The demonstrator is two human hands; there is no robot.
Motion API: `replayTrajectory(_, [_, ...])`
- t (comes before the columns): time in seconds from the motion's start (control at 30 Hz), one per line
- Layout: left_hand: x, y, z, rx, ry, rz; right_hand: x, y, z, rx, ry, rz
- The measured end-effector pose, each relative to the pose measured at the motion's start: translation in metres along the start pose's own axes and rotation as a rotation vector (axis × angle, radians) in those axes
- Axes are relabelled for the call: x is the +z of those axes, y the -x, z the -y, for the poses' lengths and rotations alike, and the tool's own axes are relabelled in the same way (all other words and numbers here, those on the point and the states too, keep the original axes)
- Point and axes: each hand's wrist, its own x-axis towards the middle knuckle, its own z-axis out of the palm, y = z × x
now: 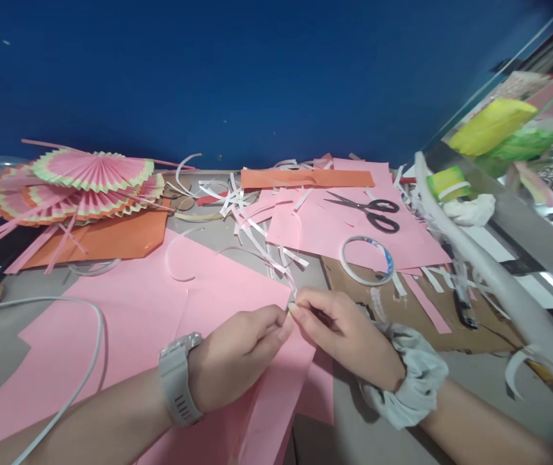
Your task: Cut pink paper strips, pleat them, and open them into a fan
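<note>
My left hand (245, 352), with a grey watch on its wrist, has its thumb and forefinger pinched at the top edge of a folded pink paper (276, 413). Touching or nearly touching those fingertips, my right hand (347, 329) is closed in a pinch, a pale scrunchie round its wrist. A thin whitish strip (290, 282) runs up from the right fingertips; what exactly the pinch holds is too small to tell. Large pink sheets (135, 316) lie under and left of my hands. A tape roll (343, 261) lies just beyond my right hand.
Black-handled scissors (373, 210) rest on pink paper behind the tape. Pleated paper fans (97, 187) are stacked back left on orange paper (145, 239). White paper strips (252, 226) lie scattered behind my hands. A cutter (464, 309) lies on cardboard at right; a white cable (99, 336) curves at left.
</note>
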Motion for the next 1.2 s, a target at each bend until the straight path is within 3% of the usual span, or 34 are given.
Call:
replayTrajectory(0.1, [0.000,0.004,-0.006,-0.104,0.210,0.047,0.000,0.001,0.002,0.001,0.064,-0.104])
replayTrajectory(0.23, [0.006,0.008,-0.016,-0.121,0.639,0.266,0.002,0.002,0.005,-0.016,0.094,-0.191])
replayTrajectory(0.3, [0.011,0.008,-0.017,-0.179,0.710,0.205,0.002,0.002,0.006,-0.017,0.090,-0.232])
replayTrajectory(0.4, [0.018,0.008,-0.013,-0.215,0.663,0.066,0.003,0.002,0.006,-0.021,0.079,-0.285])
replayTrajectory(0.53, [0.023,0.009,-0.006,-0.122,0.593,0.103,0.003,0.003,0.005,-0.055,0.045,-0.292])
replayTrajectory(0.7, [0.024,0.010,-0.006,-0.133,0.571,0.069,0.004,0.004,0.005,-0.110,-0.011,-0.286])
replayTrajectory(0.87, [0.025,0.009,-0.008,-0.082,0.537,0.051,0.005,0.003,0.004,-0.059,-0.024,-0.293])
replayTrajectory(1.07, [0.028,0.012,-0.005,-0.133,0.517,0.039,-0.001,-0.001,0.005,0.008,-0.123,-0.116])
replayTrajectory(1.2, [0.029,0.012,-0.004,-0.118,0.521,0.036,0.000,-0.001,0.005,-0.032,-0.057,-0.165])
